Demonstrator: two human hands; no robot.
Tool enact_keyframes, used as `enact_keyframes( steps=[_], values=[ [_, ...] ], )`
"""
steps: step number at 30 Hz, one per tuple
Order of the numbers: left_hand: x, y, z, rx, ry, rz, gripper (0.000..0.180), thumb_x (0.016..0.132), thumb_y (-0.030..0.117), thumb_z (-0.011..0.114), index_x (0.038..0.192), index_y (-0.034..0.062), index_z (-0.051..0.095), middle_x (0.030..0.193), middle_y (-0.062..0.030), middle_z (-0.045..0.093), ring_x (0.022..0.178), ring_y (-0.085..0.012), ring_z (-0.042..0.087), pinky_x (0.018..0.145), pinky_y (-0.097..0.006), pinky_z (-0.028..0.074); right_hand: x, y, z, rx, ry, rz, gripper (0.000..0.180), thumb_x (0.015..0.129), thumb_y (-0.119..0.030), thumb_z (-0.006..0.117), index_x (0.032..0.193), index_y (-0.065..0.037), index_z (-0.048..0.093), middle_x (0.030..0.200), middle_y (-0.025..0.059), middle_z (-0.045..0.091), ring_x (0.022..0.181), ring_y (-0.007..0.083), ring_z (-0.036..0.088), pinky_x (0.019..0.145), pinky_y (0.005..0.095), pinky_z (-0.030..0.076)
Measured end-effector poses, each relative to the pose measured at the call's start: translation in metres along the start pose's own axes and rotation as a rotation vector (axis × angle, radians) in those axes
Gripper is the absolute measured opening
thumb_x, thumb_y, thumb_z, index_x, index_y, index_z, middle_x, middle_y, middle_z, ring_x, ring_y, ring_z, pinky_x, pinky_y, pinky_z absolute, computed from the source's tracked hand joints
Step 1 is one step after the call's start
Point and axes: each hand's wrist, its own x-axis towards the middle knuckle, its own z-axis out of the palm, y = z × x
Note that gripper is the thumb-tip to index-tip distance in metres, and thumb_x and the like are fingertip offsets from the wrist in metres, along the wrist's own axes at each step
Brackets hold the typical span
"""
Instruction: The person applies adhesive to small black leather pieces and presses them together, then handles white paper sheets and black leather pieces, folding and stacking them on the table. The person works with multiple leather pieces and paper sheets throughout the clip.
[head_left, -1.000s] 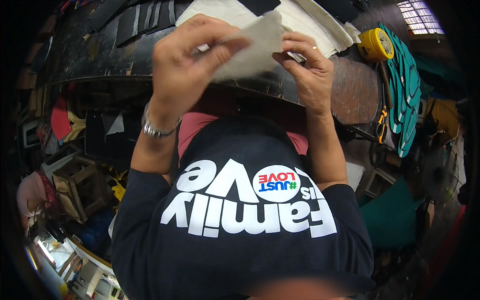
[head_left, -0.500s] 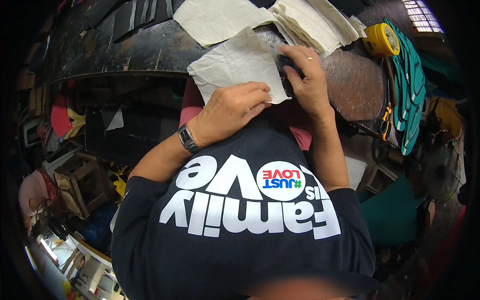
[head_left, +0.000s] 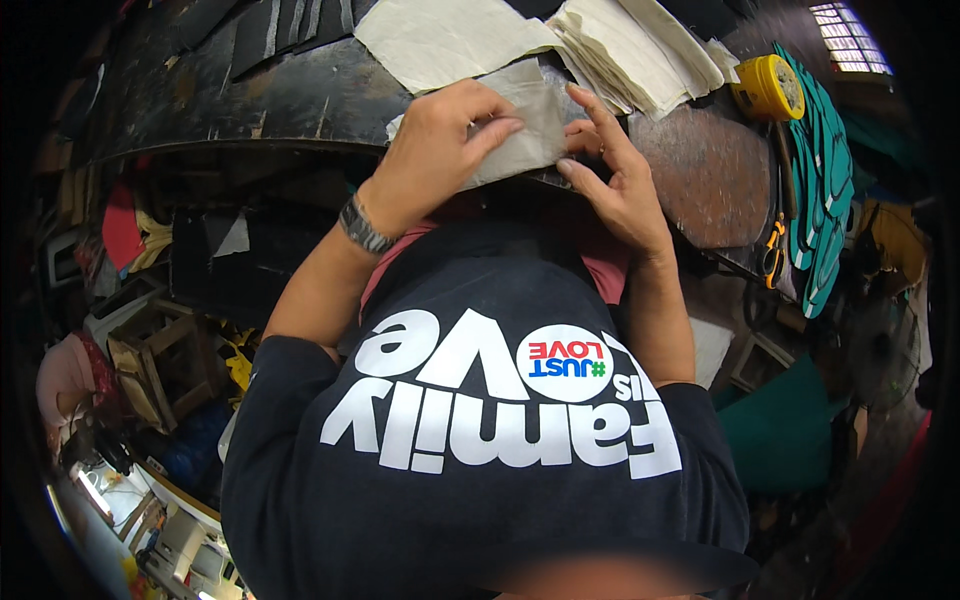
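Lowest in the frame is the person's dark printed shirt (head_left: 500, 420), with both bare forearms rising from it toward the upper centre. The left hand (head_left: 435, 150), a metal watch (head_left: 362, 230) on its wrist, lies curled over a pale grey-beige rectangular piece of thin sheet material (head_left: 530, 125), fingers pressing it from above and the thumb apparently tucked under its near edge, though that part is hidden. The right hand (head_left: 615, 180) stands just right of it, fingers spread and only partly bent, their tips touching the sheet's right edge rather than clamping it. The sheet rests on the near rim of the dark, worn, curved workbench (head_left: 250, 90), its long axis running left to right between the two hands, and the left hand covers more of it.

Just beyond, a larger cream sheet (head_left: 440, 40) lies flat at the upper centre, and a stack of similar cream sheets (head_left: 640, 50) sits to its right, near the right fingertips. Further right are a rusty brown round plate (head_left: 710, 170), a yellow tape roll (head_left: 768, 88) and a row of teal flat cut-outs (head_left: 825, 200) at the frame's right edge.
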Motion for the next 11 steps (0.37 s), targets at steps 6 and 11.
enact_keyframes(
  steps=[6,11],
  values=[
    [0.020,-0.020,0.007,0.044,-0.020,-0.117,0.027,0.088,0.015,0.077,0.113,0.0047,0.071,0.085,-0.0106,0.073,0.074,-0.0202,0.069,0.071,-0.031,0.054,0.011,-0.002,0.024,-0.134,0.209,0.023,0.056,0.086,0.000,0.068,0.140,-0.007,0.057,0.074,0.0116,0.066,0.066,0.0205,0.061,0.071,0.0325,0.051],
    [0.025,-0.019,0.003,0.152,-0.021,-0.130,0.038,0.089,0.018,0.077,0.126,0.0119,0.066,0.084,-0.0098,0.073,0.073,-0.0192,0.070,0.071,-0.031,0.055,0.013,-0.006,0.027,-0.234,0.228,0.130,0.055,0.092,-0.003,0.068,0.145,-0.011,0.055,0.076,0.0027,0.063,0.071,0.0103,0.054,0.073,0.0255,0.048]
  ],
)
